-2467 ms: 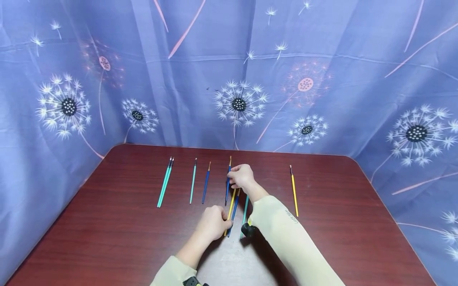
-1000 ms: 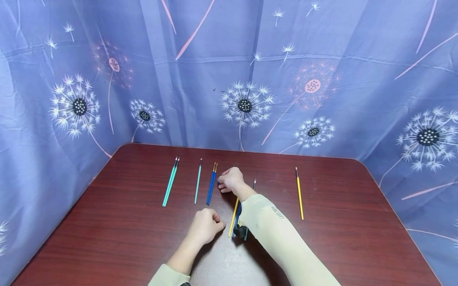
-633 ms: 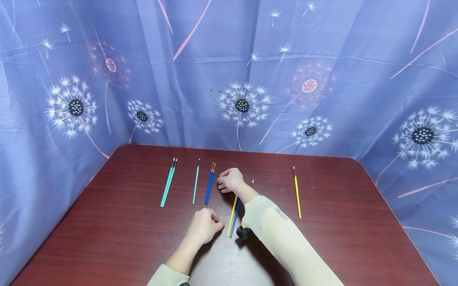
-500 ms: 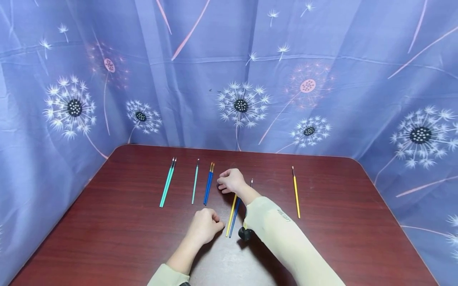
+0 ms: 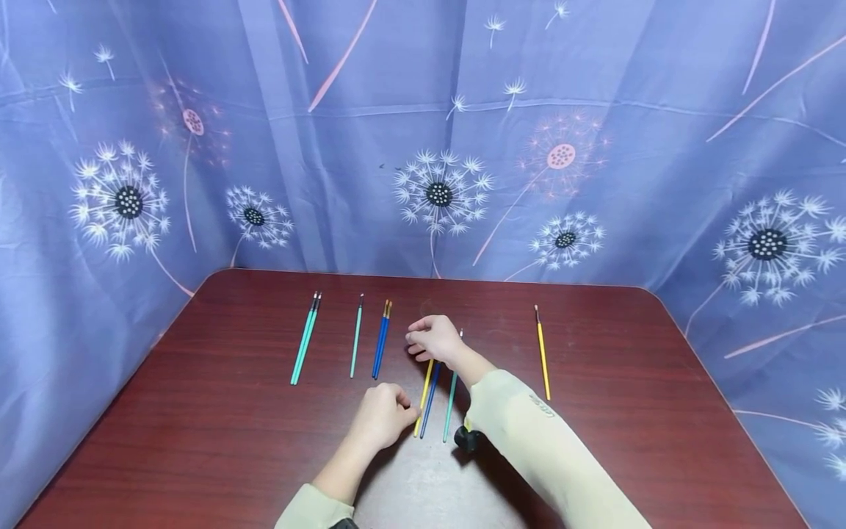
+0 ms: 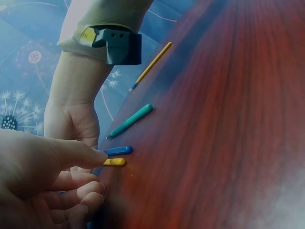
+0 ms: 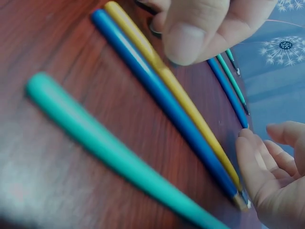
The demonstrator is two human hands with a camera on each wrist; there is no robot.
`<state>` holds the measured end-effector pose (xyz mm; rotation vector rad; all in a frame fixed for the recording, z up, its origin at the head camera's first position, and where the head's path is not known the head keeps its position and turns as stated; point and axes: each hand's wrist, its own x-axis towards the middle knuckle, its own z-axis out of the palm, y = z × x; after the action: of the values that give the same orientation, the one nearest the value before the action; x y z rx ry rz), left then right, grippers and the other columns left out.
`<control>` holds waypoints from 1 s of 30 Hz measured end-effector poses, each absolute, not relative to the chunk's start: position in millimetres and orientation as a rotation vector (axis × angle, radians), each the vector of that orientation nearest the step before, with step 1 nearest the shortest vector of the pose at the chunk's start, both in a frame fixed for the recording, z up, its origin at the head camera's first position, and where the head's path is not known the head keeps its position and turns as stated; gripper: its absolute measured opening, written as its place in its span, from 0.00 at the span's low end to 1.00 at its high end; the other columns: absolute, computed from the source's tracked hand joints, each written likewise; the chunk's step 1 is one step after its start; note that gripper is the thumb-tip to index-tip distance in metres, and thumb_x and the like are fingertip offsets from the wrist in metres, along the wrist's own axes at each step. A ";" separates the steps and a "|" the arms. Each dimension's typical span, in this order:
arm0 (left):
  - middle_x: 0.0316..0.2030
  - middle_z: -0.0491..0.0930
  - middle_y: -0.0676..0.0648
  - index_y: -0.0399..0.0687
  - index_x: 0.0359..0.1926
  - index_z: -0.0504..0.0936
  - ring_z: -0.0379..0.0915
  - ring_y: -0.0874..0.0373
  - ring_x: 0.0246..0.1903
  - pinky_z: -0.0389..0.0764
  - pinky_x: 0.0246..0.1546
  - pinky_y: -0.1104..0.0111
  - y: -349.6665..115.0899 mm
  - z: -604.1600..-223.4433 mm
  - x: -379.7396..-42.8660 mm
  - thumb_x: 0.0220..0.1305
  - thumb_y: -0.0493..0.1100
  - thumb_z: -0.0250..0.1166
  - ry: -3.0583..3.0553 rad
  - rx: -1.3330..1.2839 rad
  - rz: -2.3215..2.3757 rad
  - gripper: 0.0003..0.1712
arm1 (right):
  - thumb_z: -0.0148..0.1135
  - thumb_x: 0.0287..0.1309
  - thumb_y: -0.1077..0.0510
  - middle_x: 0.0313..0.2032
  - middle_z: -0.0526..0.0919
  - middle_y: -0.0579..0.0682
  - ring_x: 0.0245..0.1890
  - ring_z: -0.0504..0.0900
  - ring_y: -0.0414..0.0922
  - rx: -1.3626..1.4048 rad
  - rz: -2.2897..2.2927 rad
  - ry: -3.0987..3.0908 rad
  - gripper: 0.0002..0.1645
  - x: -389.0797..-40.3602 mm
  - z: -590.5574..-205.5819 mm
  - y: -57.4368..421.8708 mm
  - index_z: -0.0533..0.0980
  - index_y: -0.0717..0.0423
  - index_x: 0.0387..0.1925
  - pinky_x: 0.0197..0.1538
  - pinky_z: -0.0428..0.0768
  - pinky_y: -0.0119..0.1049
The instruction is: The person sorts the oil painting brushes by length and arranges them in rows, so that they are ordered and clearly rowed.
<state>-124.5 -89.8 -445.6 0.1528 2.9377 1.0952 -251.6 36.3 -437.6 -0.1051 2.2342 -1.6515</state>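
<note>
My left hand (image 5: pixel 383 419) is at the handle end of a yellow paintbrush (image 5: pixel 425 389), fingers loosely curled and thumb tip close beside it. Whether the thumb touches the handle cannot be told. A blue paintbrush (image 5: pixel 431 400) lies against the yellow one, and a teal paintbrush (image 5: pixel 451 408) is to their right. My right hand (image 5: pixel 436 342) hovers over the upper ends of the yellow and blue brushes and hides them. Its fingers are spread and loosely bent, holding nothing, as the right wrist view (image 7: pixel 274 167) shows.
Left of the hands lie a pair of blue paintbrushes (image 5: pixel 381 342), a single teal paintbrush (image 5: pixel 357 338) and a teal pair (image 5: pixel 306 342). Another yellow paintbrush (image 5: pixel 543 356) lies alone at the right. A blue dandelion curtain (image 5: pixel 330 184) surrounds the brown table (image 5: pixel 198 411).
My right hand carried a blue paintbrush left, laid it beside the other blue one and let go. It then drew slightly right. My left hand moved off the yellow brush, then back near it.
</note>
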 end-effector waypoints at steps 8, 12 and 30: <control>0.16 0.76 0.55 0.46 0.24 0.82 0.69 0.65 0.19 0.70 0.21 0.72 -80.1 -446.8 -131.2 0.48 0.42 0.68 2.942 0.197 1.094 0.05 | 0.59 0.59 0.63 0.41 0.84 0.65 0.37 0.86 0.55 -0.111 -1.663 2.248 0.18 -244.0 -437.8 56.2 0.75 0.68 0.49 0.36 0.85 0.44; 0.18 0.76 0.55 0.45 0.27 0.82 0.70 0.64 0.21 0.71 0.22 0.71 -73.7 -446.9 -137.0 0.49 0.44 0.69 2.958 0.198 1.042 0.07 | 0.59 0.58 0.63 0.40 0.84 0.64 0.34 0.87 0.53 -0.121 -1.654 2.278 0.17 -238.3 -436.8 68.0 0.75 0.69 0.48 0.34 0.85 0.43; 0.17 0.74 0.49 0.45 0.18 0.75 0.71 0.56 0.20 0.72 0.20 0.66 -50.5 -450.6 -155.8 0.44 0.38 0.69 3.070 0.170 0.975 0.09 | 0.68 0.50 0.59 0.20 0.83 0.54 0.16 0.81 0.42 -0.005 -1.314 2.569 0.08 -211.6 -428.8 107.9 0.77 0.61 0.26 0.19 0.80 0.36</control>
<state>-155.8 -50.5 -450.6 0.1696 3.0702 0.9750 -211.6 107.9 -428.8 -0.0050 2.5694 -1.3144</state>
